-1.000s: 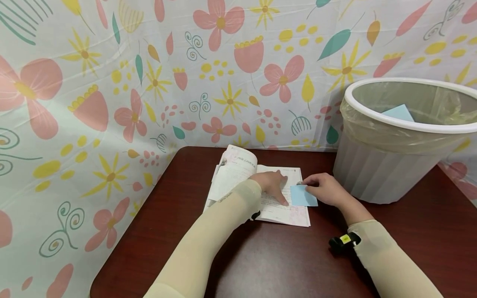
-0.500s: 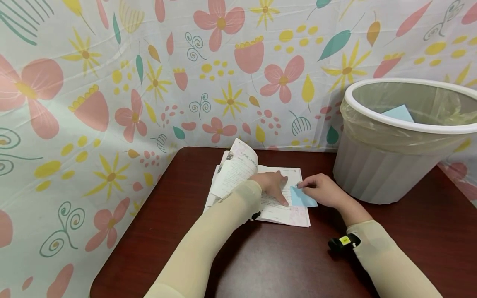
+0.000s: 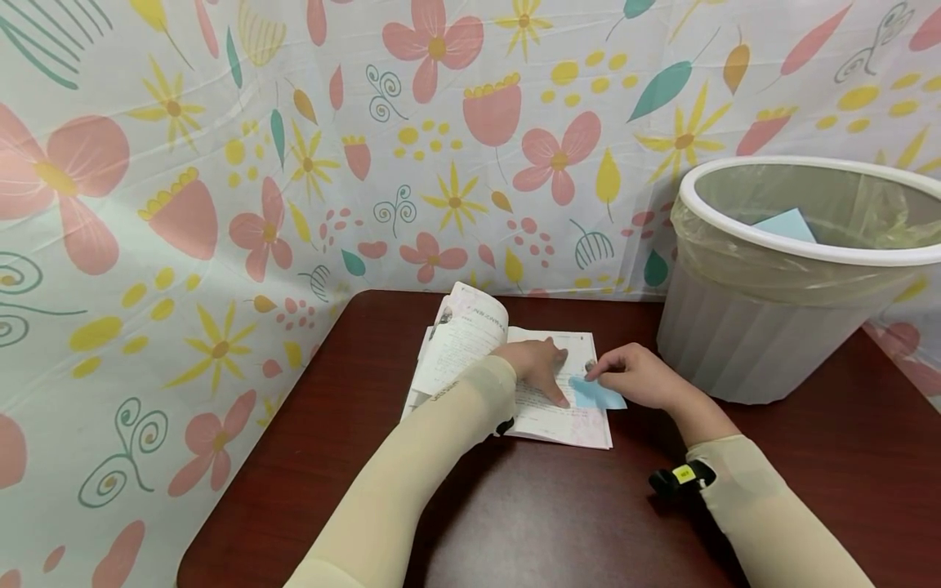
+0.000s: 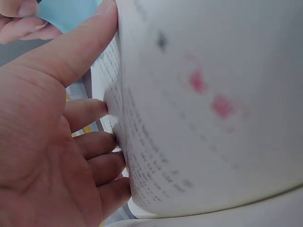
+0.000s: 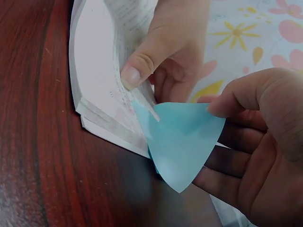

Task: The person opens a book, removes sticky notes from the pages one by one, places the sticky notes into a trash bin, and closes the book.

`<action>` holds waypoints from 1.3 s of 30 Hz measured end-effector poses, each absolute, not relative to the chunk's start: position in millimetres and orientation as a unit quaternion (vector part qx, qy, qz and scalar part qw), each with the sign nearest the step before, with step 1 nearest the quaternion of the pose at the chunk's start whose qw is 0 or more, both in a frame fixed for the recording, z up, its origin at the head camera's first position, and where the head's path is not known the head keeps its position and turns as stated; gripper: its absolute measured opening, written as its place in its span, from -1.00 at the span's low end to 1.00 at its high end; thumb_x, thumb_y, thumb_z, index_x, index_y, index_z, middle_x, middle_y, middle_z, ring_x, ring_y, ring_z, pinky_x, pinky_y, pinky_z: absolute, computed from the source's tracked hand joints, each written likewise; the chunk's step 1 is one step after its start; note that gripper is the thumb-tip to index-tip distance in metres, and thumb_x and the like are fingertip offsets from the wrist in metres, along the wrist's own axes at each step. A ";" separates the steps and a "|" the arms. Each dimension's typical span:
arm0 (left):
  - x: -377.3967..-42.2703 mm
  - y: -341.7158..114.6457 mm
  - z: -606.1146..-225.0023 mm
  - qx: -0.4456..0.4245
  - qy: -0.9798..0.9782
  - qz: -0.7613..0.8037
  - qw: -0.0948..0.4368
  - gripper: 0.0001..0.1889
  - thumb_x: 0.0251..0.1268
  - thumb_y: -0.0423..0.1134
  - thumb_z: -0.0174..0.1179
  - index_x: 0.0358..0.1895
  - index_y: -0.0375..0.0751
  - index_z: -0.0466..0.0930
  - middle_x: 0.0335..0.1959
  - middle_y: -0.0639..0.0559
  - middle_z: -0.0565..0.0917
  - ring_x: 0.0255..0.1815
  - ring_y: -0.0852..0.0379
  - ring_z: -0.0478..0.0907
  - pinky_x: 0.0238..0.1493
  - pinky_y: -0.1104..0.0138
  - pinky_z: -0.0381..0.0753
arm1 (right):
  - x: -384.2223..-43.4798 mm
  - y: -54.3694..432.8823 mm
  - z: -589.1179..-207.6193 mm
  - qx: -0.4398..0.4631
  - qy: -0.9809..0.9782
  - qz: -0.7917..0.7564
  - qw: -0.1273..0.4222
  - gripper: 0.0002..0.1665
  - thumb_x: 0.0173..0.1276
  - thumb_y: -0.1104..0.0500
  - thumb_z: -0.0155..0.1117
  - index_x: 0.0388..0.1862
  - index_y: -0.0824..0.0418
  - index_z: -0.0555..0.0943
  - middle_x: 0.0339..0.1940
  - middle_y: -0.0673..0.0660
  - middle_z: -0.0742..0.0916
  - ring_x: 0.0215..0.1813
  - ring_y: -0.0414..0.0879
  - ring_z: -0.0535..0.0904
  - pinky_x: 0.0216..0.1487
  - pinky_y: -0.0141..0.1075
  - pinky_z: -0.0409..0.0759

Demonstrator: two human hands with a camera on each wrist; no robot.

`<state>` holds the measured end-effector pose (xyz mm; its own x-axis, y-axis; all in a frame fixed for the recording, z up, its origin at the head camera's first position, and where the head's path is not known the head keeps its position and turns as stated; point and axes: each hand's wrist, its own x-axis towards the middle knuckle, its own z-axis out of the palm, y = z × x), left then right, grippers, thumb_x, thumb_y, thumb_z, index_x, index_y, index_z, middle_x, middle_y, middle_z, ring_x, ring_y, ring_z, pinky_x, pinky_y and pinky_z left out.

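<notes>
An open book (image 3: 461, 343) lies on the table with its left-hand pages curling up. Across its right page my left hand (image 3: 532, 363) is spread, the fingers pressing the paper down. A light blue sticky note (image 3: 597, 396) sits at that page's right edge, partly overhanging it. My right hand (image 3: 635, 374) pinches the note's upper edge between thumb and fingers. In the right wrist view the sticky note (image 5: 187, 142) is bent back in a curl, one part of it still against the page. The left wrist view shows the thumb and fingertips (image 4: 111, 163) touching the printed paper.
A grey bin (image 3: 750, 327) with a white rim and clear liner stands at the table's back right. Inside it another blue paper piece (image 3: 787, 223) shows. The dark red table (image 3: 515, 514) meets a flower-patterned curtain (image 3: 294, 147) behind.
The sticky note's upper edge has folded over and down toward the lower left, with my right hand shifting slightly. The curled left pages rose, then sank a little. My left hand stayed put.
</notes>
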<state>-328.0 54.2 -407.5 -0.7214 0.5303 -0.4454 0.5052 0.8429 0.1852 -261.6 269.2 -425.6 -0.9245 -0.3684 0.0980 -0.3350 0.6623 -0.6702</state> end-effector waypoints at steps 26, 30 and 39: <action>-327.3 53.8 -408.7 0.277 0.931 0.024 0.236 0.12 0.02 0.42 0.43 0.66 0.35 0.04 0.73 0.13 -0.01 0.70 0.08 0.09 0.60 0.14 0.27 | -264.1 287.8 -420.0 -0.271 0.840 -0.445 0.154 -0.77 0.41 0.37 0.20 -0.20 0.28 0.81 -0.13 0.21 0.86 -0.01 -0.30 0.72 0.02 -0.41 0.64; -327.0 53.9 -408.9 0.275 0.932 0.025 0.235 0.13 0.00 0.43 0.44 0.66 0.35 0.04 0.73 0.14 -0.02 0.70 0.08 0.09 0.61 0.15 0.26 | -262.2 289.2 -416.8 -0.271 0.826 -0.460 0.180 -0.80 0.41 0.37 0.21 -0.21 0.36 0.78 -0.12 0.25 0.85 0.01 -0.26 0.73 0.07 -0.41 0.63; -327.2 54.4 -411.4 0.278 0.934 0.018 0.225 0.13 0.00 0.44 0.43 0.66 0.34 0.05 0.73 0.12 0.02 0.70 0.09 0.10 0.60 0.17 0.27 | -257.5 288.4 -409.4 -0.275 0.815 -0.468 0.202 -0.79 0.38 0.39 0.20 -0.24 0.35 0.79 -0.13 0.27 0.85 0.02 -0.18 0.75 0.09 -0.40 0.63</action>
